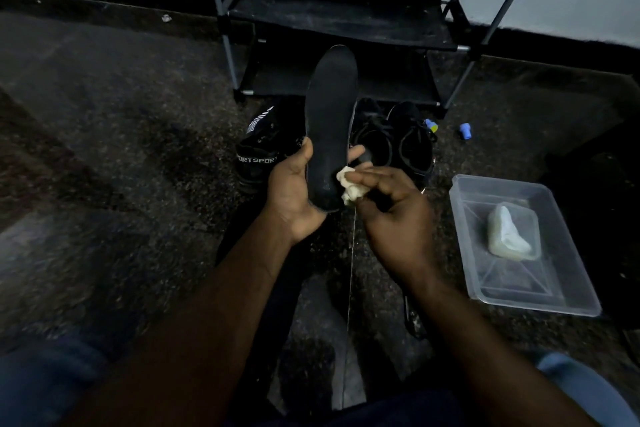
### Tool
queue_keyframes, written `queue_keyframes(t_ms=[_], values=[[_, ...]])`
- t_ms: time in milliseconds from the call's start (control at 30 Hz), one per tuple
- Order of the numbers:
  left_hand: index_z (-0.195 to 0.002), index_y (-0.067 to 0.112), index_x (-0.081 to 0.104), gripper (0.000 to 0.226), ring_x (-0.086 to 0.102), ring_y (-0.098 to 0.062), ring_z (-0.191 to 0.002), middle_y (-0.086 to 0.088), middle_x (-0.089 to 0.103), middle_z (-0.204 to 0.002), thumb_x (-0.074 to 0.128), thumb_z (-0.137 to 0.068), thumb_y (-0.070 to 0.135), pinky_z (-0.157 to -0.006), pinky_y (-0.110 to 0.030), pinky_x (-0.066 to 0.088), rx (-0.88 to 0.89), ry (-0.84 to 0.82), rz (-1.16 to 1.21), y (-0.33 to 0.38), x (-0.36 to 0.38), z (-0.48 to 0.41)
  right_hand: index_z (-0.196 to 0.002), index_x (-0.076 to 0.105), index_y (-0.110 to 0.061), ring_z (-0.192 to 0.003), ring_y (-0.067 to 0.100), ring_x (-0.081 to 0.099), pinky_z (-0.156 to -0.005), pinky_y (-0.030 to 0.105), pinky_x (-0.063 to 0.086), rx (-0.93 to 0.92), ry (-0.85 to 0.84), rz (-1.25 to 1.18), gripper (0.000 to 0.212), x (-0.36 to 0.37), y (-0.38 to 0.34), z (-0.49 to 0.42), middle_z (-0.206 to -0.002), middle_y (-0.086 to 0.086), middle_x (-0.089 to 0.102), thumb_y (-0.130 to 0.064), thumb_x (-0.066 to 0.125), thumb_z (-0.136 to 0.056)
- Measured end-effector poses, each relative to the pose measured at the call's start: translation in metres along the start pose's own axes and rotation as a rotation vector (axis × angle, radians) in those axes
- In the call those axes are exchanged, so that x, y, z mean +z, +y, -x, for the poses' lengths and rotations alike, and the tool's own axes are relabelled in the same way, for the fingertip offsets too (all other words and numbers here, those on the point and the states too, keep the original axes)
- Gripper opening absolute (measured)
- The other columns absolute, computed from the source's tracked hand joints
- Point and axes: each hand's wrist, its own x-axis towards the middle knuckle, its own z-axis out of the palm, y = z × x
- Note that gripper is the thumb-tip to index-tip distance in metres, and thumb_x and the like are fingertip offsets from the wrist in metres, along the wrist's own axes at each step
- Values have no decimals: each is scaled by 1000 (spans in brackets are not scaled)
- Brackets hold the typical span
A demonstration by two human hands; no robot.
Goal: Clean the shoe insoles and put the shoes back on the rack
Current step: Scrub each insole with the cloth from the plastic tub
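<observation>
**Wiping the heel of one insole, shoes not yet on the rack**

The step in hand is the cleaning. The left hand (294, 191) grips the heel end of a black insole (330, 121), thumb on its left edge and fingers curled round from behind. The insole stands almost upright in the middle of the view, its toe pointing to 12 o'clock. The right hand (391, 204) pinches a small pale cloth (348, 187) and presses it on the insole's heel part, at 5 o'clock of the insole.

Most of the insole's length is above the cloth, so I judge the next move is to wipe upward toward the toe while the left hand keeps a firm hold. After that the insole must go back into a shoe.

A shoe with white letters (256, 149) lies on the floor (121, 149) at 9 o'clock of the insole. A black pair (398, 139) is at 3 o'clock. The rack (339, 17) stands at 12 o'clock, and no shoes show on the shelves in view.

At 4 o'clock is a clear plastic tray (519, 302) with a whitish lump (512, 232); soap or a wet rag, I cannot tell.

The rack's top is cut off. The insole hides part of the lower shelf and of one shoe. Its back face is not visible. A thin pale line hangs below the cloth; thread or water is unclear. The room is dim, so dirt on the insole is hard to judge.
</observation>
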Motion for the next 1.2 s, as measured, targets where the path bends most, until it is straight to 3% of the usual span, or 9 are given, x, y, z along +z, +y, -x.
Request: queue_keyframes(t_ms=[133, 300, 400, 533, 600, 800, 967, 1100, 1200], values=[[-122, -1, 65, 61, 66, -37, -113, -23, 70, -117, 36, -107, 51, -110, -49, 47, -52, -27, 50, -1, 3, 3, -109, 80, -20, -98, 15, 68, -87, 33, 56, -191, -45, 348, 29, 6, 8, 4, -105, -3, 70, -5, 74, -86], [-119, -1, 66, 62, 66, -35, -108, -20, 69, -108, 36, -108, 51, -123, -51, 31, -32, -74, 95, -8, -1, 1, -101, 82, -23, -88, 19, 69, -80, 23, 47, -180, 8, 508, 22, 10, 3, 12, -96, -1, 74, -14, 76, -82], [-113, -1, 68, 63, 67, -32, -97, -19, 67, -104, 35, -107, 51, -121, -57, 32, 10, -87, 59, -12, 0, 1, -93, 82, -26, -84, 12, 71, -80, 18, 50, -40, -20, 369, 17, 21, -10, 22, -94, -6, 78, -18, 70, -82], [-110, 2, 73, 66, 68, -33, -100, -15, 71, -106, 38, -104, 57, -116, -57, 40, -10, -75, -87, -20, 3, 2, -96, 81, -27, -84, 2, 71, -81, 31, 59, 137, 40, 126, 19, 32, -24, 16, -91, -13, 78, -17, 69, -85], [-119, 2, 69, 66, 67, -34, -108, -14, 70, -111, 41, -102, 59, -114, -55, 43, -17, -78, -112, -22, 4, 3, -96, 81, -26, -88, 4, 71, -83, 33, 59, 117, 69, 115, 20, 32, -26, 14, -93, -13, 78, -20, 67, -84], [-120, 0, 63, 58, 68, -34, -100, -18, 67, -105, 37, -108, 51, -118, -56, 37, 47, -23, 75, -11, 1, -2, -88, 79, -24, -84, 19, 67, -80, 35, 54, -115, -14, 448, 14, 14, -4, 23, -88, -4, 75, -15, 77, -78], [-129, 0, 59, 62, 68, -32, -105, -17, 68, -109, 32, -108, 52, -116, -51, 42, 55, -55, 17, -13, 5, 0, -91, 81, -22, -87, 20, 70, -80, 39, 56, -4, 89, 401, 13, 16, -4, 8, -92, -3, 77, -18, 73, -81], [-124, -3, 61, 61, 70, -35, -102, -20, 69, -105, 39, -107, 51, -115, -55, 42, 84, 38, 8, -14, 0, -3, -92, 81, -26, -80, 7, 71, -75, 23, 55, 89, -7, 285, 15, 33, -23, 18, -89, -10, 78, -19, 71, -83], [-129, -4, 59, 63, 67, -35, -108, -19, 68, -109, 38, -107, 51, -114, -52, 44, 79, 15, -33, -14, 3, -2, -93, 81, -29, -79, 3, 70, -76, 28, 58, 141, -9, 196, 14, 34, -25, 12, -87, -13, 78, -23, 72, -85]])
